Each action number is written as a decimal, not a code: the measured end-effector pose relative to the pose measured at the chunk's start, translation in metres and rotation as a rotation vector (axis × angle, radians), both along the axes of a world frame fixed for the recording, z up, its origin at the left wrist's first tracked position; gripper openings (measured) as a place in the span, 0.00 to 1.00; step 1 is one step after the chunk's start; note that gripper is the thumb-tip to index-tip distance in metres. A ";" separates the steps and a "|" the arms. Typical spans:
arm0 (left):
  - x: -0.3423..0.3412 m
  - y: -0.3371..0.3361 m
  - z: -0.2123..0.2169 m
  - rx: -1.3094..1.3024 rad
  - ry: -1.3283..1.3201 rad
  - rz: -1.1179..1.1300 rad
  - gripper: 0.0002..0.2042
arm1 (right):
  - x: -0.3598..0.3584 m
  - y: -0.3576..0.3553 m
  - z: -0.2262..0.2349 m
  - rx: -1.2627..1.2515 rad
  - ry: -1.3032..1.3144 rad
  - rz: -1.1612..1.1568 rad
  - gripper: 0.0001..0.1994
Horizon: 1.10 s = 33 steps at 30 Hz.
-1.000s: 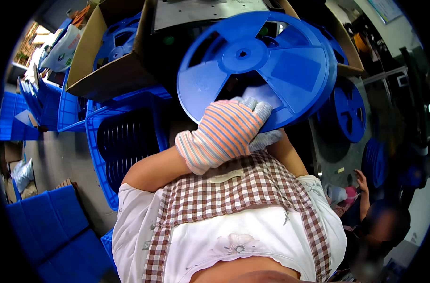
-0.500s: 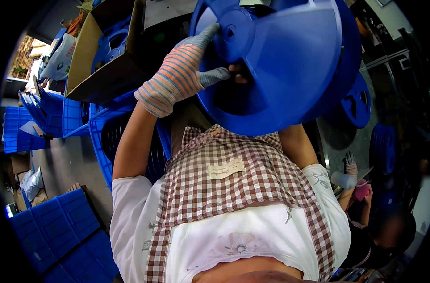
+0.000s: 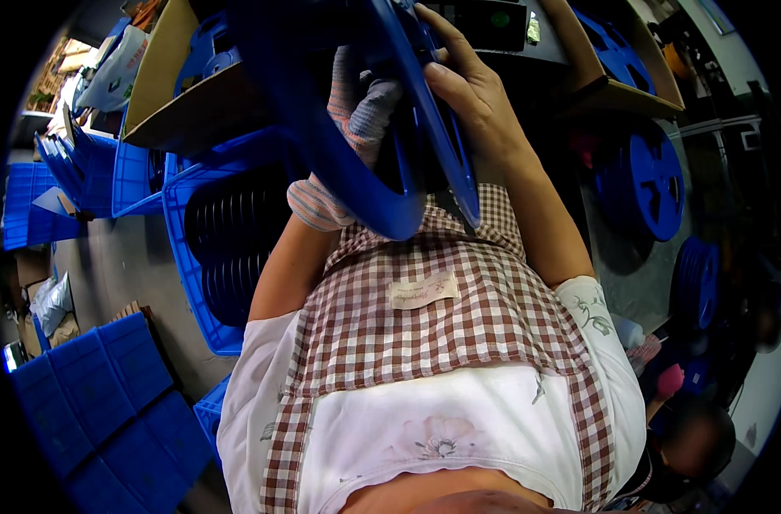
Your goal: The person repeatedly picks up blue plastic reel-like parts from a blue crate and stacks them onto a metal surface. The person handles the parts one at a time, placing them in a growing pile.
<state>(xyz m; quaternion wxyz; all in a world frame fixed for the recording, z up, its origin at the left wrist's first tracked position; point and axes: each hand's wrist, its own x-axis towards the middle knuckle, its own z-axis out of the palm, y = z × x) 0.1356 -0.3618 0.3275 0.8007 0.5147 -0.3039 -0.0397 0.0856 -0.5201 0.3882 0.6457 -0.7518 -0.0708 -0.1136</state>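
A large blue plastic reel (image 3: 356, 195) with cut-out openings is held up in front of my chest, turned nearly edge-on and partly blurred, so that two rims show. My left hand (image 3: 360, 111), in a grey and orange striped knit glove, reaches in between the rims with its fingers curled; what they press on is partly hidden. On the other side, my bare right hand (image 3: 476, 98) grips the right rim, thumb and fingers closed around its edge. The top of the reel runs out of view.
Cardboard boxes with blue reels stand at left (image 3: 202, 107) and right (image 3: 634, 94). Beside my left arm is a blue crate (image 3: 181, 248) of black discs. Blue reels (image 3: 660, 184) rest on the right-hand table. Stacked blue crates (image 3: 90, 394) fill the lower left. A co-worker (image 3: 664, 445) sits lower right.
The reel has turned from face-on to nearly edge-on and moved left. My left hand has gone from its face to between the rims. My right hand, mostly hidden before, now shows on the right rim.
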 end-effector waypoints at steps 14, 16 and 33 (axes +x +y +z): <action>0.014 -0.004 -0.036 -0.221 0.023 -0.154 0.40 | 0.009 0.001 -0.013 -0.001 0.030 0.041 0.32; 0.016 -0.006 -0.041 -0.198 0.009 -0.142 0.40 | 0.011 0.004 -0.016 0.001 -0.017 0.021 0.31; 0.195 0.034 -0.019 0.048 0.017 -0.212 0.19 | 0.108 -0.093 0.038 -1.066 -0.050 -0.046 0.39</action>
